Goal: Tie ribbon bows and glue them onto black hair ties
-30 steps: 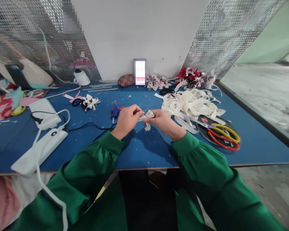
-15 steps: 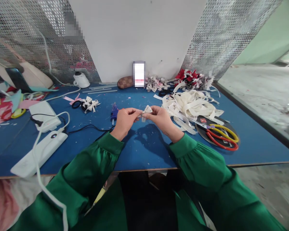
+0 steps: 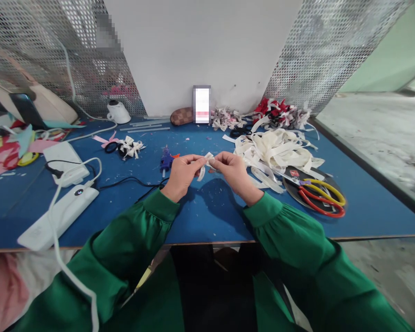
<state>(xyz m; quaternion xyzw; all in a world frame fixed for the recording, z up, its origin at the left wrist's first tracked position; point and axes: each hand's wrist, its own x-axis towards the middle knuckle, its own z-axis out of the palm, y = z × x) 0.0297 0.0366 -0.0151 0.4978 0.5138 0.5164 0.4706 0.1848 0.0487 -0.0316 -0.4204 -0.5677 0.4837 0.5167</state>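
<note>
A short piece of white printed ribbon is pinched between my two hands above the blue table. My left hand grips it between thumb and forefinger, and one end hangs down below the fingers. On the other side, my right hand pinches the ribbon's folded part; its fingertips nearly meet those of the left. The fingers hide how the ribbon is folded. Just left of my left hand lies a blue glue gun with an orange part. A heap of loose cream ribbon lies right of my right hand.
Scissors with red and yellow handles rest on a dark round plate at right. White power strips and cables cover the left. Small bows, a lit phone and a checkered case stand farther back.
The ribbon has been turned and refolded between my fingers; a tail now hangs under my left hand, and the upright tip has lowered. The view has shifted slightly.
</note>
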